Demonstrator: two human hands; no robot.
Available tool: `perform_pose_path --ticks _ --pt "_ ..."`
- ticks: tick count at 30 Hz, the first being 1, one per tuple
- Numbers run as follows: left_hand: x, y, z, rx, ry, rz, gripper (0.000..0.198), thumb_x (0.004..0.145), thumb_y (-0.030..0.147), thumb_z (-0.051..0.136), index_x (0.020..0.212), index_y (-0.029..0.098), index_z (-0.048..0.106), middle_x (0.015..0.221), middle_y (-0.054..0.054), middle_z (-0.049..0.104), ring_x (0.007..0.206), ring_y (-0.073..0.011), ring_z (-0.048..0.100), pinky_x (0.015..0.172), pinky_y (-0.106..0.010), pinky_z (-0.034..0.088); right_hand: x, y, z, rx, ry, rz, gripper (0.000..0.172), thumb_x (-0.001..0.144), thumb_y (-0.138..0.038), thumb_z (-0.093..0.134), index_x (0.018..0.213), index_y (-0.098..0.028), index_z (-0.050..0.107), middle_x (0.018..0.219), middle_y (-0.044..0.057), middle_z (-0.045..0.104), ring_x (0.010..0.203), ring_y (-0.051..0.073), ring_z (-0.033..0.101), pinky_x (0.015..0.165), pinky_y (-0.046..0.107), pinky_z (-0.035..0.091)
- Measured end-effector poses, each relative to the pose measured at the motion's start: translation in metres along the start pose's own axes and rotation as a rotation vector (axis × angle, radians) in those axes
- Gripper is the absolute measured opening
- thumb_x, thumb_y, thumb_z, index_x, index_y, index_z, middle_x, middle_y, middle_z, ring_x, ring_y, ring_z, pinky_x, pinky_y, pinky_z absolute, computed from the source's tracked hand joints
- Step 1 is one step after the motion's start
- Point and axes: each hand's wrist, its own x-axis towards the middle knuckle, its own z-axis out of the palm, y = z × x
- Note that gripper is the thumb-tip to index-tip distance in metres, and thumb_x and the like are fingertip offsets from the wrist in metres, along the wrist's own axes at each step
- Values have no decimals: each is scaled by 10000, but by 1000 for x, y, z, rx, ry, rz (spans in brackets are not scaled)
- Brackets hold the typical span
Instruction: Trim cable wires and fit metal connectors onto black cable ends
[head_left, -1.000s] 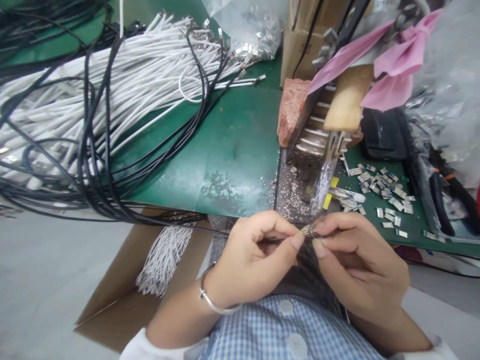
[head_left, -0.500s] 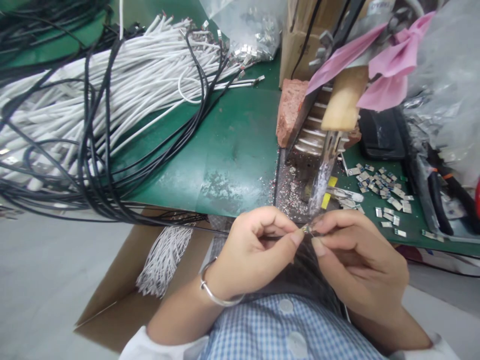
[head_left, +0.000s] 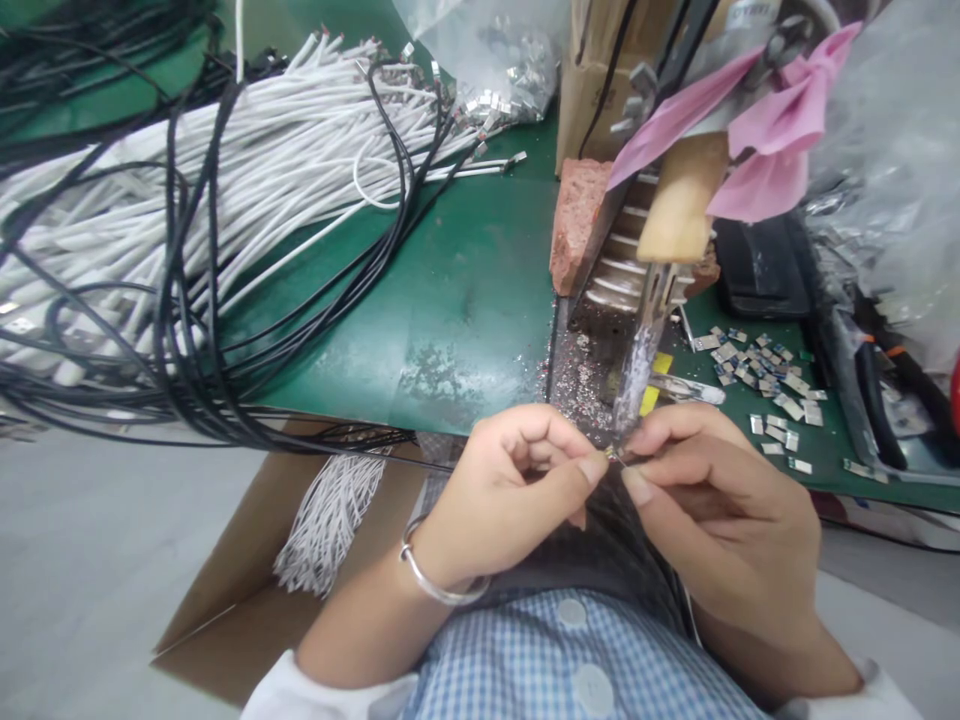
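My left hand is closed, thumb and finger pinching a small metal connector whose details are too small to make out. A black cable runs from the left and passes out of sight behind this hand. My right hand is closed too, its fingertips pinching a thin wire that reaches to the connector. Just above the fingertips, the crusted tip of a soldering iron points down, close to the connector; whether they touch I cannot tell. The iron has a tan handle and a pink cloth tied on it.
A brick stands by the iron. Loose small connectors and pliers lie to the right. White cables and looped black cables cover the left. A cardboard box below the table edge holds white cables.
Both hands have shifted very slightly upward, bringing the connector and wire nearer the iron's tip. The camera view has moved a little.
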Motion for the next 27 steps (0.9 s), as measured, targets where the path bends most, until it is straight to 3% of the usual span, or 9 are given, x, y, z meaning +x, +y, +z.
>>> perform_pose_path --ticks 16,27 --pt "0 2 0 -43 -2 -39 91 736 140 707 692 152 627 482 43 597 428 -56 522 442 -143 382 0 -10 5 -12 54 48 246 775 27 608 772 -215 649 900 10 604 789 145 600 720 292 560" --pt "-1 3 1 -39 17 -44 120 736 185 730 689 152 625 478 37 590 429 -67 527 437 -151 394 -4 -9 5 -165 76 -90 248 772 14 608 832 -223 649 920 31 623 798 166 631 691 313 581"
